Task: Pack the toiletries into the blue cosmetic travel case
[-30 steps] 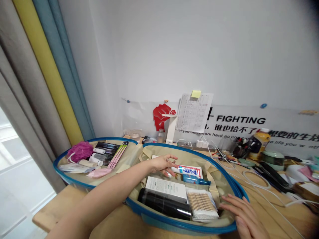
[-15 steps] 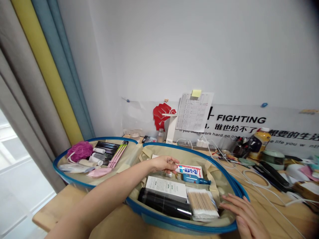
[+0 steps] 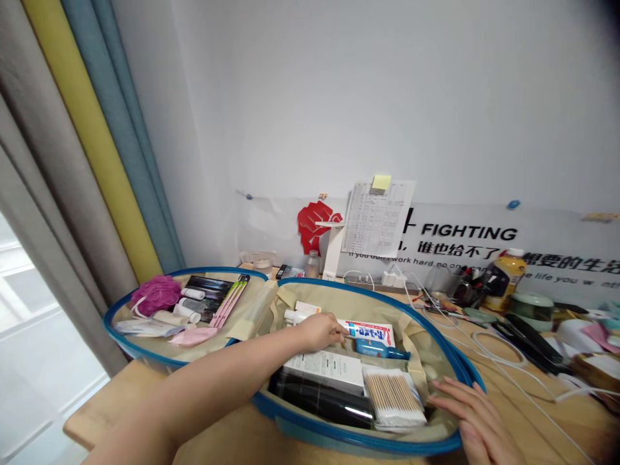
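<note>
An open blue-rimmed toiletry case (image 3: 358, 444) lies on the wooden desk. My left hand (image 3: 320, 330) reaches into its right half with fingers curled down among the items, beside a white toothpaste tube (image 3: 371, 332) and a blue bottle (image 3: 380, 351); what it grips is hidden. In front of it lie a white box (image 3: 325, 368), a black bottle (image 3: 314, 399) and a pack of cotton swabs (image 3: 393, 397). My right hand (image 3: 472, 416) rests flat, fingers spread, on the case's near right rim.
The case's left half (image 3: 145, 358) holds a purple bath puff (image 3: 155, 294), small tubes and pink toothbrushes (image 3: 231, 298). Cables, a yellow bottle (image 3: 501, 279) and clutter fill the desk at right. Curtains hang at left; the wall with posters is behind.
My left hand has drawn back a little and lowered into the case, its fingers curling from spread to closed. A small white bottle behind it is now uncovered. My right hand has stayed put.
</note>
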A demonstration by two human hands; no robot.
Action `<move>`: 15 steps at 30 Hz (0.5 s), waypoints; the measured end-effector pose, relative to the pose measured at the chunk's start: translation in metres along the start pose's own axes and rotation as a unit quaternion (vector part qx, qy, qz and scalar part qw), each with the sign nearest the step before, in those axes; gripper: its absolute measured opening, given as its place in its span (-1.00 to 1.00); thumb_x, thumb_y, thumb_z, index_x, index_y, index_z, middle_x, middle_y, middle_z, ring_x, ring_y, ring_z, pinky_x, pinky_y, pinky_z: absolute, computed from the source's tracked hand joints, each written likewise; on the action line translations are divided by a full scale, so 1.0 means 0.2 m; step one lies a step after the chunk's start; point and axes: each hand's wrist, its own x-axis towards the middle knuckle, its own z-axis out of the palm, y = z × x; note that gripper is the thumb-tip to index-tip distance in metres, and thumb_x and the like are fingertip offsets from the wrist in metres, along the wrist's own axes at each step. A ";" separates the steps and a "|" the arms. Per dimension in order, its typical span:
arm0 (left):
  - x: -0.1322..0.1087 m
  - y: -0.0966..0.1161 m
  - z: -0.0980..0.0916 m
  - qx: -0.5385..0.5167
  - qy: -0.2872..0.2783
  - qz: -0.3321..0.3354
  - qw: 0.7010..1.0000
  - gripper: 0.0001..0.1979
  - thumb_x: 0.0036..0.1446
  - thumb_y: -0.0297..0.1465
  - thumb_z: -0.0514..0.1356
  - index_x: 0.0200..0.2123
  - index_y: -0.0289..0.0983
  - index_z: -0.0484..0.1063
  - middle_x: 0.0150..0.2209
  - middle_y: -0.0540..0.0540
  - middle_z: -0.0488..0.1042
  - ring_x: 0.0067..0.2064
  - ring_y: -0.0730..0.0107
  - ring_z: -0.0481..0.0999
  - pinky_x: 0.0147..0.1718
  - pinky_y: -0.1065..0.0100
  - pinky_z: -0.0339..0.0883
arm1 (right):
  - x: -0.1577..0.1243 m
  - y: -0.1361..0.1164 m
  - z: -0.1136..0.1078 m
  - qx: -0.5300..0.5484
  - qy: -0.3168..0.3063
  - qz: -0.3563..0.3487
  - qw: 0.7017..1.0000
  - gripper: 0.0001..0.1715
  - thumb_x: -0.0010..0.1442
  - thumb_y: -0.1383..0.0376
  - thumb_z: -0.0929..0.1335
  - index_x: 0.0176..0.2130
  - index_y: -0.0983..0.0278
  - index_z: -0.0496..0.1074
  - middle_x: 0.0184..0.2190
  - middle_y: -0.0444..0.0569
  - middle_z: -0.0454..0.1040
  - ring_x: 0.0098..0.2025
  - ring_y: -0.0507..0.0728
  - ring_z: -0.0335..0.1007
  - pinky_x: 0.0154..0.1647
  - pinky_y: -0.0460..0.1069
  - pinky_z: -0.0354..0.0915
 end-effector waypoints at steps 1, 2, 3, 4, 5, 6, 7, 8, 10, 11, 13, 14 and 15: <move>0.00 0.00 0.01 0.023 -0.007 0.007 1.000 -0.69 0.20 -0.28 0.18 -0.02 -0.26 0.41 0.03 -0.15 0.42 0.03 0.23 0.42 0.06 0.03 0.25 | 0.00 0.00 0.00 0.001 0.000 0.002 1.000 -0.64 0.27 0.19 0.18 -0.26 0.16 0.53 -0.19 -0.04 0.56 -0.13 0.14 0.49 -0.07 0.06 0.36; 0.00 0.00 0.02 0.045 -0.015 0.012 0.999 -0.69 0.21 -0.28 0.18 -0.02 -0.26 0.41 0.04 -0.15 0.42 0.03 0.23 0.42 0.06 0.03 0.25 | 0.00 0.00 0.00 0.001 0.000 0.004 1.000 -0.64 0.27 0.19 0.18 -0.26 0.15 0.53 -0.19 -0.05 0.56 -0.13 0.14 0.49 -0.07 0.05 0.36; 0.00 0.00 0.03 0.065 -0.023 0.015 0.997 -0.69 0.21 -0.27 0.17 -0.02 -0.26 0.41 0.03 -0.15 0.43 0.03 0.22 0.42 0.06 0.03 0.26 | 0.01 0.00 0.00 0.002 0.002 0.005 1.000 -0.64 0.27 0.19 0.18 -0.27 0.15 0.53 -0.19 -0.05 0.56 -0.13 0.14 0.49 -0.07 0.05 0.36; 0.00 0.00 0.03 0.084 -0.030 0.015 0.996 -0.69 0.21 -0.25 0.17 -0.03 -0.26 0.41 0.02 -0.15 0.43 0.02 0.22 0.43 0.04 0.03 0.28 | 0.01 0.00 0.00 0.001 0.002 0.005 1.000 -0.64 0.27 0.19 0.18 -0.26 0.14 0.53 -0.20 -0.05 0.56 -0.13 0.14 0.49 -0.07 0.06 0.36; 0.00 0.00 0.04 0.100 -0.036 0.012 0.994 -0.70 0.22 -0.24 0.16 -0.04 -0.26 0.41 0.00 -0.15 0.44 0.01 0.23 0.44 0.03 0.03 0.30 | 0.01 -0.01 0.00 0.001 0.002 0.004 1.000 -0.64 0.27 0.19 0.18 -0.26 0.14 0.53 -0.20 -0.05 0.56 -0.13 0.14 0.49 -0.06 0.06 0.36; 0.01 0.00 0.04 0.114 -0.041 0.008 0.993 -0.70 0.22 -0.23 0.16 -0.05 -0.26 0.42 -0.01 -0.15 0.45 -0.01 0.24 0.45 0.01 0.04 0.32 | 0.01 -0.01 0.00 0.000 0.004 0.003 1.000 -0.64 0.28 0.20 0.18 -0.26 0.14 0.53 -0.20 -0.05 0.56 -0.13 0.14 0.49 -0.07 0.06 0.35; 0.00 0.00 0.04 0.126 -0.045 0.004 0.991 -0.70 0.22 -0.23 0.16 -0.05 -0.25 0.42 -0.03 -0.14 0.46 -0.03 0.25 0.46 0.00 0.05 0.34 | 0.02 -0.01 0.00 0.000 0.004 0.000 1.000 -0.64 0.28 0.21 0.17 -0.26 0.14 0.52 -0.20 -0.06 0.56 -0.13 0.14 0.49 -0.06 0.06 0.35; 0.00 0.00 0.04 0.135 -0.047 0.000 0.990 -0.71 0.22 -0.22 0.15 -0.06 -0.25 0.42 -0.04 -0.14 0.46 -0.04 0.26 0.47 -0.01 0.06 0.35 | 0.02 -0.01 0.00 0.000 0.005 -0.003 1.000 -0.65 0.28 0.21 0.17 -0.25 0.15 0.52 -0.20 -0.06 0.56 -0.13 0.13 0.49 -0.07 0.06 0.35; 0.00 0.00 0.04 0.145 -0.049 -0.005 0.988 -0.70 0.22 -0.23 0.16 -0.05 -0.25 0.42 -0.05 -0.13 0.47 -0.04 0.26 0.47 -0.02 0.06 0.35 | 0.02 -0.02 0.00 -0.001 0.012 -0.011 1.000 -0.67 0.28 0.22 0.17 -0.24 0.15 0.50 -0.20 -0.07 0.55 -0.14 0.12 0.48 -0.07 0.04 0.34; 0.00 0.01 0.03 0.147 -0.049 -0.007 0.988 -0.70 0.22 -0.23 0.16 -0.03 -0.25 0.41 -0.05 -0.13 0.47 -0.04 0.26 0.47 -0.02 0.06 0.35 | 0.03 -0.02 -0.01 -0.001 0.014 -0.014 1.000 -0.68 0.28 0.22 0.18 -0.24 0.15 0.50 -0.20 -0.07 0.55 -0.14 0.11 0.48 -0.07 0.03 0.34; -0.01 0.01 0.03 0.144 -0.047 -0.009 0.988 -0.67 0.22 -0.23 0.16 0.01 -0.24 0.39 -0.06 -0.13 0.48 -0.04 0.24 0.48 -0.01 0.03 0.34 | 0.03 -0.02 -0.01 -0.001 0.015 -0.015 1.000 -0.69 0.27 0.23 0.19 -0.24 0.15 0.50 -0.20 -0.08 0.55 -0.14 0.10 0.48 -0.07 0.02 0.33; -0.01 0.02 0.02 0.140 -0.046 -0.010 0.989 -0.66 0.22 -0.24 0.16 0.03 -0.24 0.38 -0.06 -0.13 0.48 -0.03 0.24 0.48 0.00 0.02 0.34 | 0.03 -0.02 0.00 0.000 0.016 -0.014 1.000 -0.69 0.27 0.23 0.19 -0.24 0.15 0.50 -0.20 -0.08 0.55 -0.14 0.10 0.48 -0.07 0.02 0.33; -0.01 0.03 0.02 0.135 -0.044 -0.013 0.990 -0.65 0.22 -0.24 0.17 0.03 -0.24 0.38 -0.06 -0.13 0.49 -0.03 0.23 0.47 0.01 0.02 0.33 | 0.03 -0.02 0.00 0.001 0.016 -0.014 1.000 -0.69 0.27 0.23 0.19 -0.25 0.15 0.50 -0.20 -0.08 0.55 -0.14 0.11 0.48 -0.07 0.02 0.33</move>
